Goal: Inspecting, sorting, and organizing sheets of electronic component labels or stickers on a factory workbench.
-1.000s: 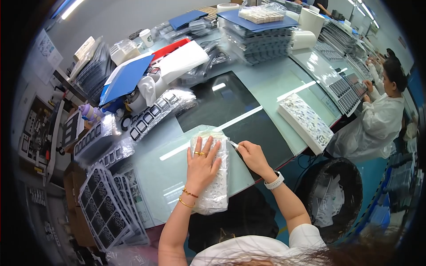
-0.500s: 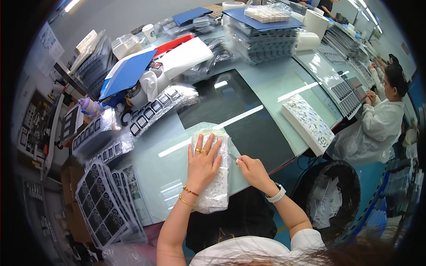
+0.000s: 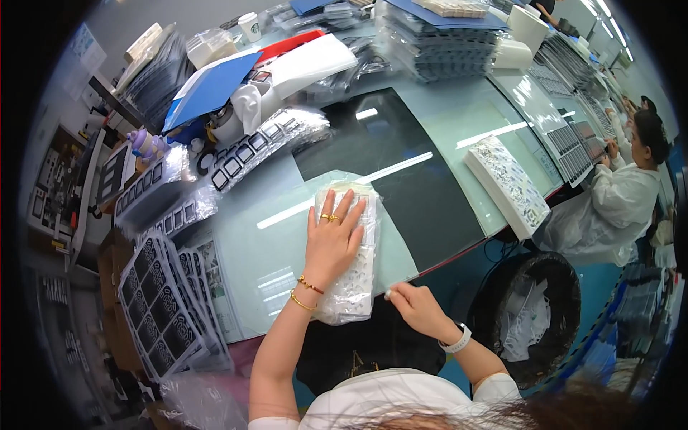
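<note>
A long, white-wrapped package in clear plastic (image 3: 352, 283) lies on the glass-topped table, its near end reaching the front edge. My left hand (image 3: 334, 233) rests flat on it, fingers stretched out and slightly spread. Past the front edge, right of the package, is my right hand (image 3: 421, 308), closed. It gripped a small knife with a thin blade half a second ago. That blade does not show now; only a small whitish bit appears at the fingertips.
A dark mat (image 3: 401, 172) lies beyond the package. To the right sits another wrapped white block (image 3: 507, 188), above a black-lined bin (image 3: 527, 315). Printed black sheets (image 3: 154, 308) are stacked at left, near foil strips with dark frames (image 3: 261, 147). A co-worker (image 3: 609, 186) sits at right.
My right hand has come away from the package's right side, moving back toward me and past the table edge. My left hand stays pressed on the package. The whole view has shifted slightly.
</note>
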The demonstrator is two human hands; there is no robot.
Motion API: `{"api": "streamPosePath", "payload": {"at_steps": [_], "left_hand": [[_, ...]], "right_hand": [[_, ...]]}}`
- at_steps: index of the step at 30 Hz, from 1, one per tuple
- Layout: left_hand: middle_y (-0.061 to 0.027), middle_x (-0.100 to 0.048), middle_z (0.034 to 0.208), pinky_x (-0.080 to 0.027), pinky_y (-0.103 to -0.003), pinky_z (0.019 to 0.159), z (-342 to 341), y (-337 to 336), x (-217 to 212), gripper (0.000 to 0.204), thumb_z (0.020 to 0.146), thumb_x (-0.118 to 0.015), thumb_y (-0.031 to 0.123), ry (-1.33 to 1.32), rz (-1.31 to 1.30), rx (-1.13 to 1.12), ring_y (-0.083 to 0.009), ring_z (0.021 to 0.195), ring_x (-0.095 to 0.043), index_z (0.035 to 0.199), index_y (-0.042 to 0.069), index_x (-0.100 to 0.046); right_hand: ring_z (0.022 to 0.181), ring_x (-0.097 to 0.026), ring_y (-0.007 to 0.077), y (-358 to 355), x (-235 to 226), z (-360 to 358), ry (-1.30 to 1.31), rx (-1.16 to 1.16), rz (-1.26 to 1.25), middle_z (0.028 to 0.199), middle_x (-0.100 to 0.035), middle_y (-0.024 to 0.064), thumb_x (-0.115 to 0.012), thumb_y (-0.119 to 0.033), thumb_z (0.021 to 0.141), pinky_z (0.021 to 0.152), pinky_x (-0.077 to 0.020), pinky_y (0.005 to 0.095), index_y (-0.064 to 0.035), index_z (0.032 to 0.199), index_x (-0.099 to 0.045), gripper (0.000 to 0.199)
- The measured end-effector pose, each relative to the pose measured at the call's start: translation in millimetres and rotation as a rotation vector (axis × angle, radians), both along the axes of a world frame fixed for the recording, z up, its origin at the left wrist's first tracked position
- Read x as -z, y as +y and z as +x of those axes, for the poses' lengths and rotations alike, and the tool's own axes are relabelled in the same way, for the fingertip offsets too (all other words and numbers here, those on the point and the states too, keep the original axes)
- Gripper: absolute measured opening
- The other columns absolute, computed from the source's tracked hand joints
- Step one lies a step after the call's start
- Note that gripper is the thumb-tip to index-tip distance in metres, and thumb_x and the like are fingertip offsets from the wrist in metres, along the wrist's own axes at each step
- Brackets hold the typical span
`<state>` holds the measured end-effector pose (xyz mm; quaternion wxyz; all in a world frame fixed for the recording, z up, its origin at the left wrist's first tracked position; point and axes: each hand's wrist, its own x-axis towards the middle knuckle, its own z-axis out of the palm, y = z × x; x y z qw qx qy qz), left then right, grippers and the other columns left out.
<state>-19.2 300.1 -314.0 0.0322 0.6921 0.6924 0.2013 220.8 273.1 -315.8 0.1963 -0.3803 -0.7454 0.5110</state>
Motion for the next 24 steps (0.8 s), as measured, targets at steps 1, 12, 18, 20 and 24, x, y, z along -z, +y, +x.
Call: {"api": "streamPosePath", "payload": {"at_steps": [1, 12, 18, 20, 24], "left_hand": [[-0.0021, -0.040, 0.160, -0.018, -0.062, 0.119, -0.4, -0.3, 1.2, 0.048, 0.099, -0.051, 0.029, 0.000, -0.006, -0.004, -0.0312, 0.152, -0.026, 0.148, 0.026, -0.051], [-0.0042, -0.041, 0.159, -0.017, -0.065, 0.118, -4.8, -1.7, 6.4, 0.049, 0.098, -0.056, 0.034, -0.043, 0.041, -0.012, -0.0304, 0.151, -0.027, 0.145, 0.024, -0.054], [-0.0187, -0.039, 0.156, -0.017, -0.079, 0.107, 51.7, -34.4, -31.9, 0.060, 0.086, -0.070, 0.044, -0.029, -0.034, -0.091, -0.0375, 0.151, -0.024, 0.132, 0.008, -0.058], [-0.0203, -0.041, 0.154, -0.020, -0.077, 0.107, 47.0, -51.2, -17.6, 0.054, 0.082, -0.074, 0.041, -0.033, -0.039, -0.104, -0.0402, 0.149, -0.026, 0.121, 0.007, -0.059], [-0.0202, -0.050, 0.144, -0.029, -0.064, 0.109, 27.8, -63.5, -15.4, 0.026, 0.079, -0.077, 0.020, -0.241, 0.062, -0.111, -0.0421, 0.141, -0.039, 0.092, 0.007, -0.058]], "right_hand": [[0.059, -0.063, 0.0248, -6.4, -1.4, 4.4, 0.000, -0.004, -0.006, 0.072, -0.065, 0.0182, -0.057, -0.016, 0.100, 0.057, -0.0467, 0.0337, 0.0028, 0.101, -0.067, 0.021], [0.054, -0.056, 0.0078, -15.7, -39.3, 42.2, -0.042, -0.194, -0.313, 0.063, -0.060, 0.0038, -0.061, -0.019, 0.100, 0.052, -0.0438, 0.0246, -0.0038, 0.105, -0.070, 0.018], [0.071, -0.060, 0.0187, 60.1, -32.0, 26.0, -0.096, 0.224, 0.468, 0.078, -0.064, 0.0087, -0.061, -0.009, 0.097, 0.063, -0.0473, 0.0327, 0.0004, 0.108, -0.066, 0.015], [0.078, -0.063, 0.0248, 75.6, -35.8, 8.3, -0.164, 0.207, 0.712, 0.084, -0.066, 0.0115, -0.062, -0.009, 0.095, 0.069, -0.0505, 0.0368, -0.0003, 0.109, -0.066, 0.016], [0.093, -0.065, 0.0308, 70.1, -38.3, -20.7, -0.080, 0.146, 0.847, 0.096, -0.070, 0.0120, -0.069, -0.019, 0.091, 0.074, -0.0521, 0.0389, -0.0037, 0.101, -0.070, 0.018]]}}
